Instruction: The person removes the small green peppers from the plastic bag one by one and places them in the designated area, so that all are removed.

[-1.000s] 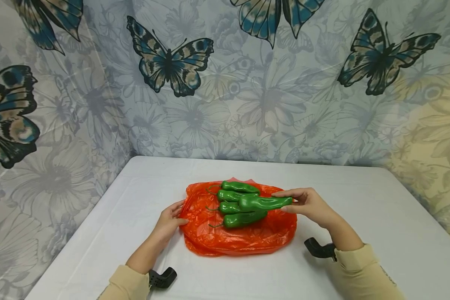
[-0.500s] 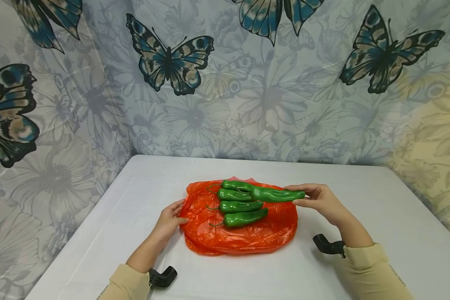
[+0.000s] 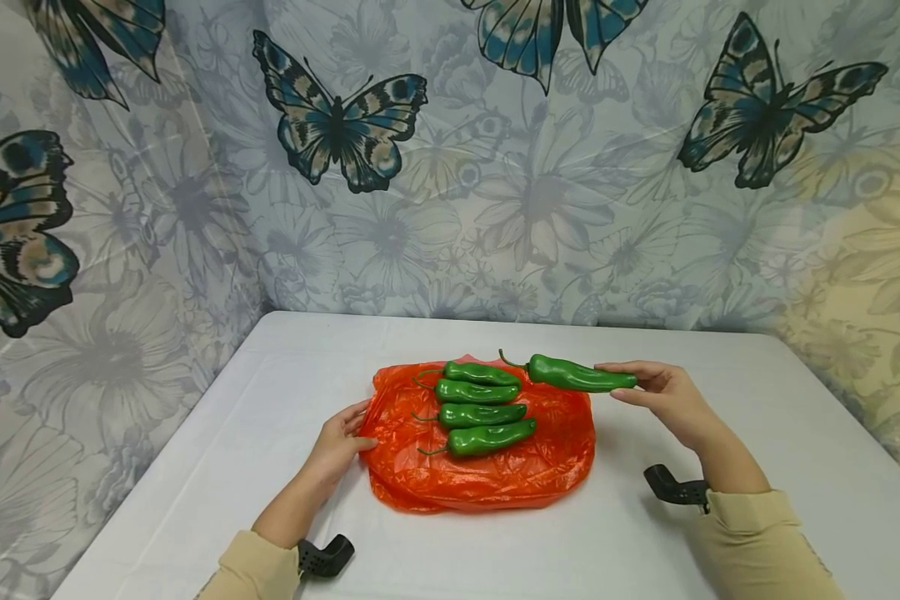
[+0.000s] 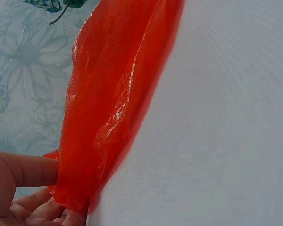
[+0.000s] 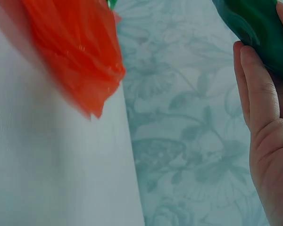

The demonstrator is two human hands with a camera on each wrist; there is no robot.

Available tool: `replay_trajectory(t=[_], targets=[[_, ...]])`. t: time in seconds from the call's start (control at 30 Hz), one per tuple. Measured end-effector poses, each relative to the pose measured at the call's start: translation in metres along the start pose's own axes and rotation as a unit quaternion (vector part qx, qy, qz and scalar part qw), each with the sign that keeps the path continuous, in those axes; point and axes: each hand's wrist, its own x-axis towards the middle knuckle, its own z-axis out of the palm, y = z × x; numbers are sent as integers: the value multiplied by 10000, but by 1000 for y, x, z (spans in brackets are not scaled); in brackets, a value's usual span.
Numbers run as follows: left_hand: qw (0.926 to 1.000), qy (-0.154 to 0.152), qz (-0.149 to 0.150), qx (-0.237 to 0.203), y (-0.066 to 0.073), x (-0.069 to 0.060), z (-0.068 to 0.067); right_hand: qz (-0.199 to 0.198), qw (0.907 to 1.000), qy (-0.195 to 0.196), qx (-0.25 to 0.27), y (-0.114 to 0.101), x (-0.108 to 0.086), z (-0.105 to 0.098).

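Note:
Four green peppers lie in a column on a crumpled red plastic bag (image 3: 495, 487), stems to the left; the lowest pepper (image 3: 487, 439) is nearest the person. My right hand (image 3: 671, 398) pinches the tip end of a fifth green pepper (image 3: 581, 377) between thumb and fingers, its stem end over the bag's upper right edge. In the right wrist view that pepper (image 5: 262, 30) sits in my fingers. My left hand (image 3: 335, 446) pinches the bag's left edge; in the left wrist view thumb and fingers (image 4: 35, 172) lie on either side of the red plastic (image 4: 104, 103).
A white-covered table (image 3: 330, 333) carries the bag. Behind and beside it hangs patterned cloth (image 3: 435, 233) with butterflies and flowers. A black device is on each wrist, the left one (image 3: 326, 556) and the right one (image 3: 675, 486), below beige sleeves.
My right hand has moved right and slightly away from the person, carrying the fifth pepper off the others, so all four peppers beneath now show fully. My left hand has stayed on the bag's edge.

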Motion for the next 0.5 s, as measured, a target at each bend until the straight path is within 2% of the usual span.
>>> replay_trajectory(t=[0.37, 0.5], targets=[[10000, 7, 17, 16, -2, 1, 0, 295, 9992, 179, -177, 6, -4, -12], [10000, 30, 11, 13, -1, 0, 0, 263, 9990, 227, 281, 12, -3, -15]])
